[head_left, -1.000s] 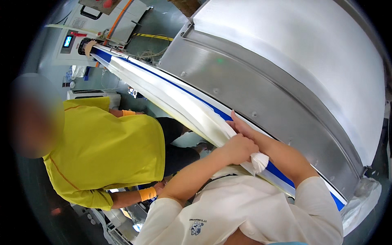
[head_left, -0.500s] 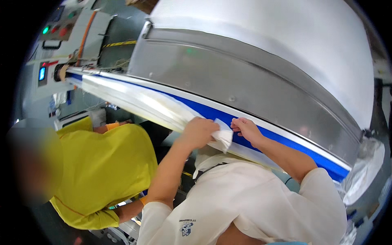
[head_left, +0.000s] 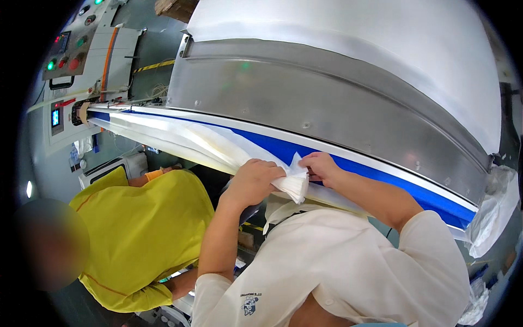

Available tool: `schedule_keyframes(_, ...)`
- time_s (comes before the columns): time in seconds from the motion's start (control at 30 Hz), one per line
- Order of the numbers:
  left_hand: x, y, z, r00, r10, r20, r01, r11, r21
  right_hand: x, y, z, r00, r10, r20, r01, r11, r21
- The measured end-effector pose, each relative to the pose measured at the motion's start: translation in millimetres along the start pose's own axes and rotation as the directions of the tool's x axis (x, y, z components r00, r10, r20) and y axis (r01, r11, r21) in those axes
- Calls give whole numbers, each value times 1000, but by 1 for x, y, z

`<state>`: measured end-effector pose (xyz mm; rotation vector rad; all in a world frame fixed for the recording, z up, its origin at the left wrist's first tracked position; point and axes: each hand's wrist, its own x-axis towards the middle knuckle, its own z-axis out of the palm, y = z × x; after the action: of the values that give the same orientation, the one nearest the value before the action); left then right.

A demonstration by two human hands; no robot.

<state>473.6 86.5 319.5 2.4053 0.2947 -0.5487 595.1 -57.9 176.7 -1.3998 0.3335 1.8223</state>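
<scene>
White sheet point(head_left: 212, 143): we see it gathered into long folds, running along the near side of a blue strip point(head_left: 354, 170) from the upper left to the wearer's front. Its bunched end point(head_left: 297, 188) fans out in pleats just past the left hand, with one corner point(head_left: 295, 162) turned up.

Left hand point(head_left: 255, 180): closed around the gathered sheet just behind that end, back of the hand upward; the thumb is hidden from us. Right hand point(head_left: 322, 167): fingers bent inward, fingertips pinching the upturned corner over the blue strip.

Beyond the strip we note a narrow white rail point(head_left: 261, 132), then a grey metal panel point(head_left: 305, 101) dotted with small fasteners. Above the panel a broad, curved white surface point(head_left: 354, 41) fills the top of the view. A clear plastic bag point(head_left: 493, 215) hangs by the right end of the panel.

To the left we record a co-worker in a yellow shirt point(head_left: 144, 231), near the wearer's left arm. Farther off stand a pale cabinet with a small lit screen point(head_left: 56, 116) and a panel of coloured buttons point(head_left: 68, 57). Yellow-and-black tape point(head_left: 154, 66) marks the floor beside it.
</scene>
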Motion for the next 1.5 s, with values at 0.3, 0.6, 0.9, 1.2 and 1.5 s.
schedule_keyframes(0.3,20,-7,7,998,-23,52,21,999,28,-6,4,-14,854,-515,77,517,856,-11)
schedule_keyframes(0.6,27,-13,13,999,-8,-45,11,998,61,-3,-7,-42,775,-514,367,607,767,-208)
schedule_keyframes(0.9,25,-20,18,996,5,-93,4,995,101,-1,-8,-35,690,-533,490,693,681,-235)
schedule_keyframes(1.2,29,-38,29,997,0,-79,10,992,129,3,6,-30,748,-455,484,603,770,-207)
schedule_keyframes(1.5,35,-51,26,997,-66,45,59,987,149,-28,10,-7,623,-636,455,748,315,-584)
